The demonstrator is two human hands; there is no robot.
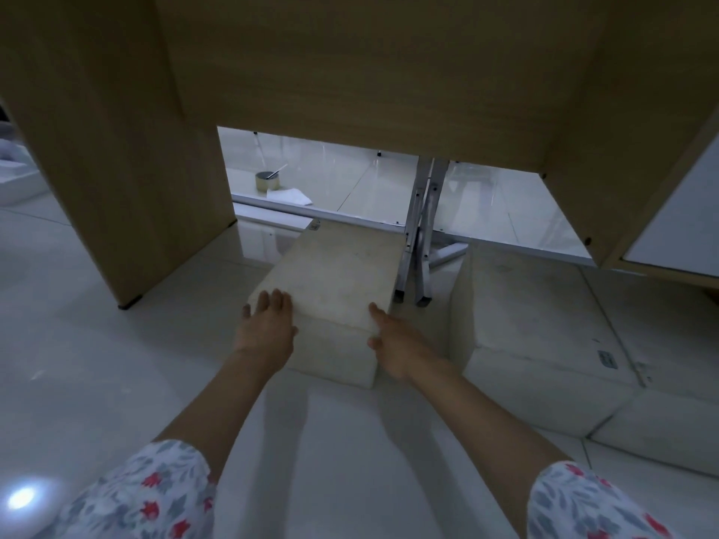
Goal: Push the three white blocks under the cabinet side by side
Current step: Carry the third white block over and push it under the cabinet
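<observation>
I judge this to be the 1st push of the 3: I have both hands on the near end of 1 white block, which lies lengthwise on the floor, its far end already under the front edge of the cabinet and its near end out toward me. My left hand lies flat with fingers spread lightly over the block's near left top corner, palm against the end face. My right hand cups the near right corner — fingers loosely curled along the top edge, thumb down the side; neither hand pinches, both press.

The second block sits just beside the right, a narrow gap between them, and a third block seems to lie nearer me on the right; its edges are hard to separate in this dim light.

Next, I'd say, comes a straight, even shove from both palms, keeping the block clear of the folding metal legs that stand close to its right flank — a skewed push could jam it there. The left side panel leaves room.
</observation>
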